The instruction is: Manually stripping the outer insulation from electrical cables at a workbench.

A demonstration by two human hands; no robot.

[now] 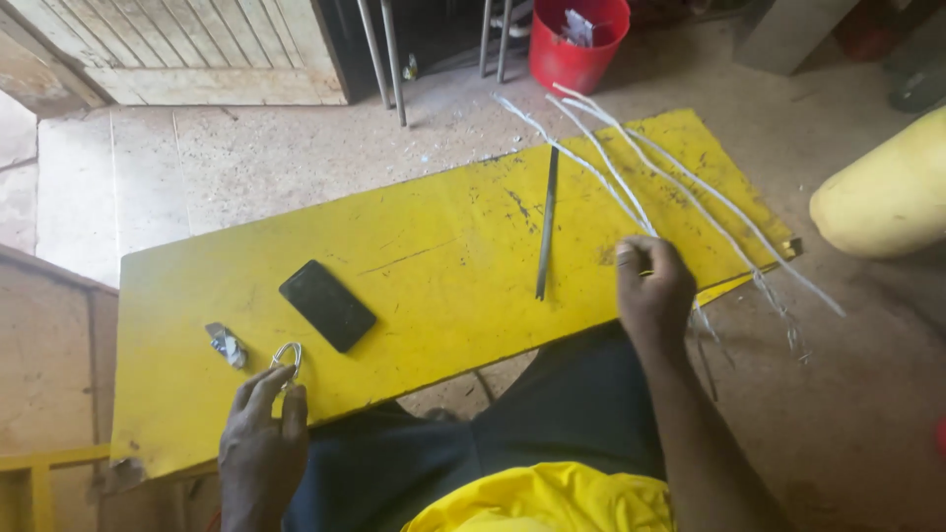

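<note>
White wire strands (680, 192), a loose bundle of them, lie across the far right corner of the yellow board (434, 256), their frayed ends hanging over its edge. Nearest us, our left hand (261, 443) rests at the board's near edge, fingertips closed lightly on a small metal ring clip (287, 357); a small metal piece (226, 344) lies just beside it. Our right hand (652, 286) is curled over the strands, pinching them against the board. A black phone (327, 304) and a thin dark metal rod (546, 225) lie between. Beyond stands a red bucket (577, 39). We judge the overhanging strands could slip from the pinch or tangle, and a pull could knock the rod off.
</note>
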